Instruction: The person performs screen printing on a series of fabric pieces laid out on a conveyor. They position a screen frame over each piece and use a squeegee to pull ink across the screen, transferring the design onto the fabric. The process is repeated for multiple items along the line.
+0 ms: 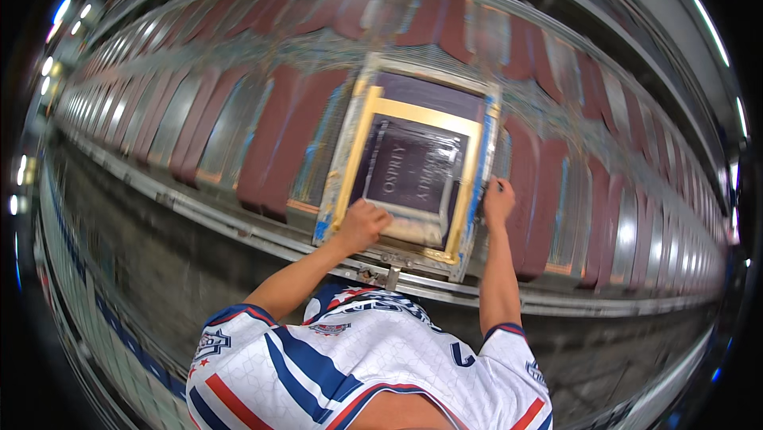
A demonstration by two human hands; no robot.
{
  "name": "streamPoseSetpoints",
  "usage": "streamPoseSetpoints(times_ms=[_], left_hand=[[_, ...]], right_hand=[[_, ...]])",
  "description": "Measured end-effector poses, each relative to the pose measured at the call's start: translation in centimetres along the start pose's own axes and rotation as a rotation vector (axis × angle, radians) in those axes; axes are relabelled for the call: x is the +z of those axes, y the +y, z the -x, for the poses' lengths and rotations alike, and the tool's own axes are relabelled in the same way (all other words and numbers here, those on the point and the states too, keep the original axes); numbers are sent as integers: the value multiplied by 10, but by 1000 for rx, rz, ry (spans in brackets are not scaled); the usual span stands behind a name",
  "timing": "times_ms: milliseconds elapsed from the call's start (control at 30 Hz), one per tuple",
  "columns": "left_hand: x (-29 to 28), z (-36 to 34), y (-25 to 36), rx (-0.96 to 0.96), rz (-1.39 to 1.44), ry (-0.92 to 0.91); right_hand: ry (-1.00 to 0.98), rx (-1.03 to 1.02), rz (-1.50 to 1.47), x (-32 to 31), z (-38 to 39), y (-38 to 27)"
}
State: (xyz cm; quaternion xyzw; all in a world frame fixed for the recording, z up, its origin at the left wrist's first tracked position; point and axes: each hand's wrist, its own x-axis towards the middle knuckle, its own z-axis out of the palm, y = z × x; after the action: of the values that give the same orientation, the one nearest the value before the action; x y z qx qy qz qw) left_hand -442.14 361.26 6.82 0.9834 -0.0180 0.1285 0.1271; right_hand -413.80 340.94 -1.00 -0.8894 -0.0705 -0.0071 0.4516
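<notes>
A screen printing frame (327, 191) with taped edges lies across the near row of the long table. Yellow tape borders its dark mesh (409, 164), where pale lettering shows through a shiny film. My left hand (364, 226) is closed over the near left part of the frame, around the end of a pale squeegee (417, 228) lying along the near side of the mesh. At the frame's blue-taped right edge, my right hand (499, 201) is closed with its fingers curled against the side; its fingertips are partly hidden.
Maroon fabric pieces (274, 144) lie in two long rows on the table, with shiny bare strips between them. A metal rail (214, 227) runs along the near table edge, with a small metal fitting (392, 277) below the frame. Dark floor (199, 271) lies nearer.
</notes>
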Motion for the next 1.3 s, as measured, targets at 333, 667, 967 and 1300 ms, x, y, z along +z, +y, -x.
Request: streamPoseSetpoints(times_ms=[333, 667, 967, 1300], left_hand=[[-30, -7, 30, -194, -72, -186], [-44, -29, 48, -172, -291, -327], [-67, -61, 15, 47, -122, -152], [2, -196, 19, 679, 147, -424]], right_hand=[[-158, -63, -69, -20, -22, -4], [-138, 37, -394, 10, -9, 25], [-84, 57, -237, 6, -9, 11], [-106, 126, -252, -6, 5, -16]])
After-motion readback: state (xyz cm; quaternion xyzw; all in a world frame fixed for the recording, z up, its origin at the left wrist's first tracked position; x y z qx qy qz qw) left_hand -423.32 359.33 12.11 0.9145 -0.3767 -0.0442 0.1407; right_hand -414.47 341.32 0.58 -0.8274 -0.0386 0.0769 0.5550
